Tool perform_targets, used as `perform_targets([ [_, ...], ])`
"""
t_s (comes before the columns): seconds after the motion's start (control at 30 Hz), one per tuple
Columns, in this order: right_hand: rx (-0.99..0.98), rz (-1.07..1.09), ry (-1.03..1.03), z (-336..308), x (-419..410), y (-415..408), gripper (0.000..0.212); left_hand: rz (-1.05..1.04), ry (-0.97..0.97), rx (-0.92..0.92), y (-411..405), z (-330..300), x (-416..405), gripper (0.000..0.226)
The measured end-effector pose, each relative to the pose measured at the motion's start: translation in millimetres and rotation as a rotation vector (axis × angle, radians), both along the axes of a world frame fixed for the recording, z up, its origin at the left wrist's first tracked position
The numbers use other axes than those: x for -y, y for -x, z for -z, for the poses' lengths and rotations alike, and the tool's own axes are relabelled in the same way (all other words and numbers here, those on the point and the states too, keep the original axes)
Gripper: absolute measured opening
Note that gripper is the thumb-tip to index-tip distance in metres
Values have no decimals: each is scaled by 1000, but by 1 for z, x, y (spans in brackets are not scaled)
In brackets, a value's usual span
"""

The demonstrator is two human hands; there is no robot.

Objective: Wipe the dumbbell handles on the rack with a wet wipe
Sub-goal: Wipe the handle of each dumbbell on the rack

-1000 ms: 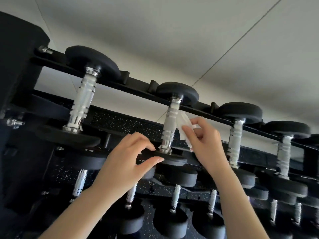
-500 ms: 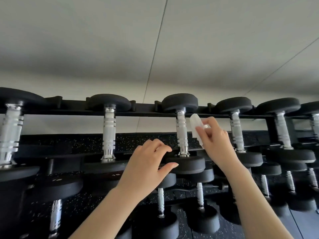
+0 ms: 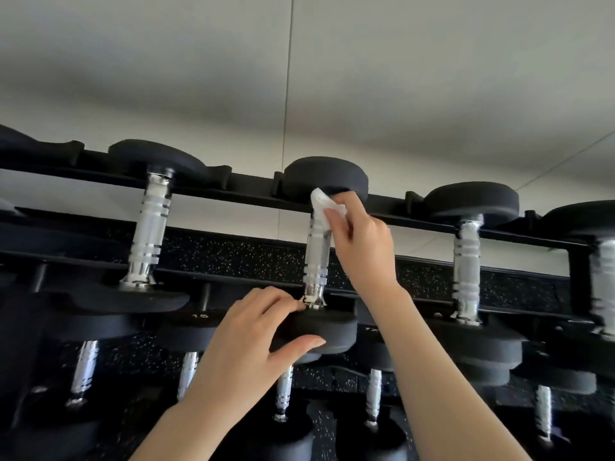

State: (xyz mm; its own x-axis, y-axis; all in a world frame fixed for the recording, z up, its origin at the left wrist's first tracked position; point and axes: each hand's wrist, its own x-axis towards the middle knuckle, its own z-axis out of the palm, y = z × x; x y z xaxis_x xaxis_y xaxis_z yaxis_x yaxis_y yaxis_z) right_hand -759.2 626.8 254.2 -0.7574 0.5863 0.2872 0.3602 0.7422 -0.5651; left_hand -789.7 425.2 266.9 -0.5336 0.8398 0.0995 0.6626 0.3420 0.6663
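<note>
From the head camera, the right hand [image 3: 361, 242] pinches a white wet wipe [image 3: 323, 204] and presses it against the top of the chrome handle [image 3: 316, 261] of the middle dumbbell on the top rack [image 3: 253, 186], just under that dumbbell's far black head [image 3: 324, 176] at about 12 o'clock from the handle's middle. At 6 o'clock the left hand [image 3: 248, 347] grips the near black head [image 3: 324, 329] of the same dumbbell, fingers curled over its top edge beside the handle's base and thumb stretched along its front. A neighbouring dumbbell handle [image 3: 151, 227] stands at 9 o'clock, another handle [image 3: 467, 257] at 3 o'clock. Lower tiers of dumbbells [image 3: 283, 390] hang at 6 o'clock below the arms.
</note>
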Motion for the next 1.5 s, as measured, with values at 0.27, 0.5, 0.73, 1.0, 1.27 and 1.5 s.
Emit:
perform_targets([
  [0.27,-32,125,-96,13,15,-2,23,-44,-36,74,-4,6,1,45],
  [0.5,-29,212,-191,7,15,2,26,-51,-46,96,-5,6,2,45],
  [0.73,-142,324,-167,7,21,10,10,-42,-68,87,-3,7,2,45],
  [1.0,-343,288,269,-1,23,18,8,-47,-90,112,-3,10,3,43],
  [1.27,-123,210,470,-14,16,3,9,-49,-91,144,-3,11,3,42],
  [1.5,-18,153,540,-15,35,-23,10,-49,-105,202,-2,10,6,45],
])
